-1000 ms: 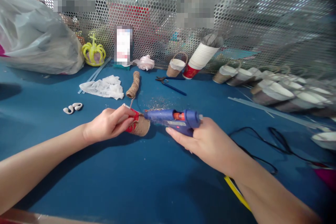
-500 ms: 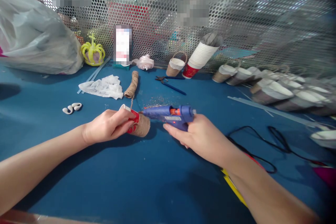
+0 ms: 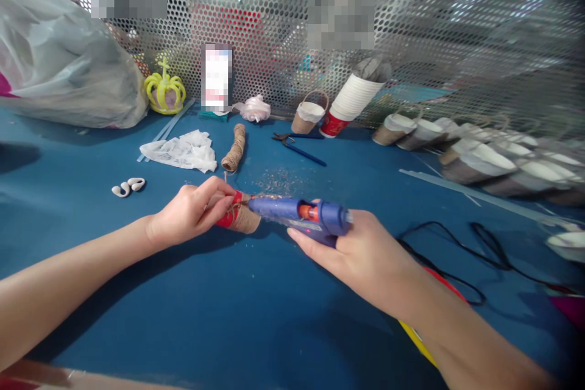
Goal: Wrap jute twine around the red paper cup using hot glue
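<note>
My left hand [image 3: 196, 210] is closed around a red paper cup [image 3: 227, 218], which lies tilted on its side. Brown twine [image 3: 247, 220] wraps the cup's right-hand part, and a strand runs up towards a twine bundle [image 3: 234, 147] on the table. In my right hand [image 3: 351, 250] is a blue hot glue gun [image 3: 292, 212] with an orange part and a small red light. Its nozzle points left and meets the cup at the edge of the wrapped twine; whether glue is coming out cannot be made out.
Blue-handled pliers [image 3: 299, 149], a twine-covered cup with a handle [image 3: 311, 114] and a stack of paper cups [image 3: 354, 100] stand at the back. Several covered cups [image 3: 479, 158] crowd the right. A black cord [image 3: 489, 247] lies beside my right arm. A plastic bag [image 3: 68, 67] fills the left.
The glue gun has tilted and dipped slightly, its nozzle now closer along the cup. My left hand has turned the cup a little. The view has shifted slightly.
</note>
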Tool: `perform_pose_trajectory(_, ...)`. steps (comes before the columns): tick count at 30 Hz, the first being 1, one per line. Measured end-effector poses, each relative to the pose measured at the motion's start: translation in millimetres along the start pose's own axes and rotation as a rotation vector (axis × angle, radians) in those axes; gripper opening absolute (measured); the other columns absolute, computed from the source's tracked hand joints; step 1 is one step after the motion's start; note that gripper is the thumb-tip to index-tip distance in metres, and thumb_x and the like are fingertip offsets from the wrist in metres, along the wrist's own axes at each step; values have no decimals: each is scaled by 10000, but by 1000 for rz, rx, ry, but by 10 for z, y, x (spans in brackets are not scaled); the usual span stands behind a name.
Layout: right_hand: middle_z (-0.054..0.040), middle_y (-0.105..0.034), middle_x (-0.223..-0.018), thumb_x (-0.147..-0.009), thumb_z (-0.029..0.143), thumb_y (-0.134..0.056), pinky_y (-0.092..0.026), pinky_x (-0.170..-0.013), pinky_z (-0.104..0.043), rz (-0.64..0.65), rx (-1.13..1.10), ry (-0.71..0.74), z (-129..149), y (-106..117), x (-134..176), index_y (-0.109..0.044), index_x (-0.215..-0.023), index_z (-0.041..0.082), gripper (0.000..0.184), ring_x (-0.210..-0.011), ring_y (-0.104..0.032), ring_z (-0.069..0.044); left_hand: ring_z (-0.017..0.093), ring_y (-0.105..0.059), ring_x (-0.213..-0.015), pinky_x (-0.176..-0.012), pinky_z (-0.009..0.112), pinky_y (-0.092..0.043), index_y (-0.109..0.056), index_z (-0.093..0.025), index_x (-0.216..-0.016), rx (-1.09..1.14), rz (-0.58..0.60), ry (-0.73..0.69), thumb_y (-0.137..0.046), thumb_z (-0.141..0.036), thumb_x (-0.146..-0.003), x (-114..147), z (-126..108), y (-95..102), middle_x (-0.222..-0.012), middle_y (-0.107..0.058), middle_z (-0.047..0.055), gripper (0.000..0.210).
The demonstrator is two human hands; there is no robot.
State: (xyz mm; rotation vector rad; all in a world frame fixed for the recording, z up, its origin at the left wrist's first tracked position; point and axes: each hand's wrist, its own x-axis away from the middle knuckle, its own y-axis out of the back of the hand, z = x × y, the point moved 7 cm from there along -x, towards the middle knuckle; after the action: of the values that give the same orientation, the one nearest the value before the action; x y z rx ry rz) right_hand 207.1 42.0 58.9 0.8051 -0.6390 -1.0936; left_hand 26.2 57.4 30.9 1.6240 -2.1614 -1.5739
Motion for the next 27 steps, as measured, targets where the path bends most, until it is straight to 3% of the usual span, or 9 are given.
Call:
perform_pose_trajectory(10, 36, -522, -542, -750, 227, -544, -374, -458, -234, -50, 61, 54, 150, -11, 70, -431, -587, 223, 199, -465, -449, -114, 64, -499, -421, -442, 145, -398, -541, -126, -898, -39, -31, 91, -434, -225, -873, -27, 35, 25, -527, -589, -39, 148)
perform_pose_trajectory(20, 16, -570, -565, -781, 311, -519, -406, -449, -247, -11, 8, 56, 28, 3, 6, -529, -663, 223, 148, -484, -488, -137, 59, -504, -406, -433, 141, -397, -524, -133, -942, -16, -20, -11, -433, -180, -876, 1, -32, 19, -495, -550, -64, 122)
perform_pose_trajectory(24, 26, -531, -511, -771, 346, -528, -401, -433, -248, -31, -12, 10, -17, 23, -22, -509, -610, 215, 209, -446, -444, -125, 72, -590, -495, -486, 149, -447, -506, -149, -976, 19, -3, -48, -430, -169, -878, 7, -52, 3, -619, -643, -19, 125)
perform_pose_trajectory(27, 37, -486, -468, -758, 341, -547, -392, -417, -241, -60, -20, -20, -32, 37, -50, -480, -559, 209, 249, -414, -395, -106, 66, -590, -477, -464, 136, -435, -494, -159, -966, 18, 7, -115, -420, -166, -887, 9, -92, -5, -599, -631, -29, 108)
